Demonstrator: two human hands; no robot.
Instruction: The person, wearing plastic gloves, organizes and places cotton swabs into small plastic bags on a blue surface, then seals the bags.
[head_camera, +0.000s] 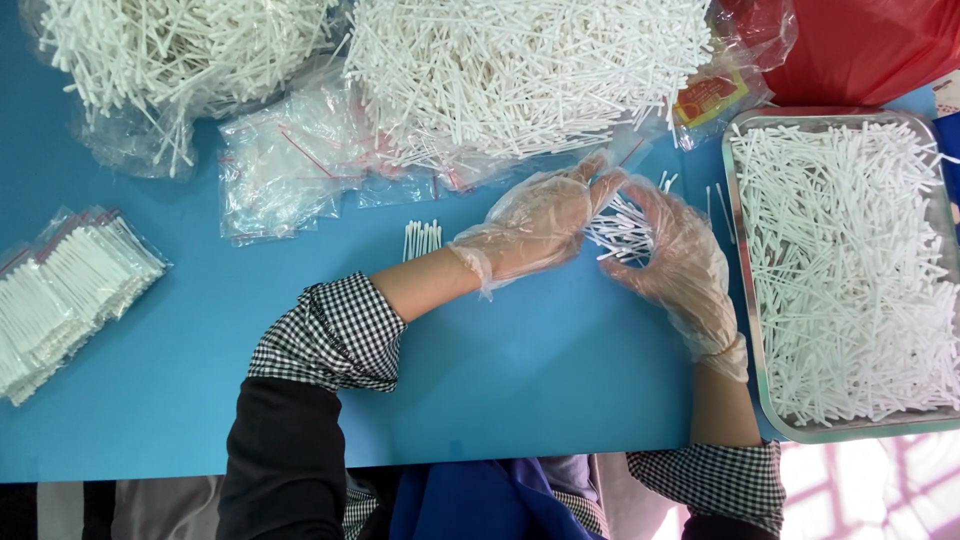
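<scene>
**Head view: gloved hands gather a bunch of cotton swabs on a blue table**

Head camera looks down on a blue tabletop (520, 370). At the far left lies a stack of filled clear zip bags of white swabs (65, 290) — work that looks finished. Beyond it, two large heaps of loose white cotton swabs on clear plastic (510, 70) sit beside a pile of empty small clear zip bags (285, 165). A short, neat row of swabs (421, 240) rests alone on the table, just left of the hands.

At centre, the left hand (535, 225) and right hand (675, 255), both in thin clear plastic gloves, come together with fingertips touching, cupped around a small bundle of white swabs (620, 232) held between them. To the right, a rectangular metal tray (752, 330) is still full of loose swabs — judging by it and the heaps, far more remains unpacked than packed.
</scene>
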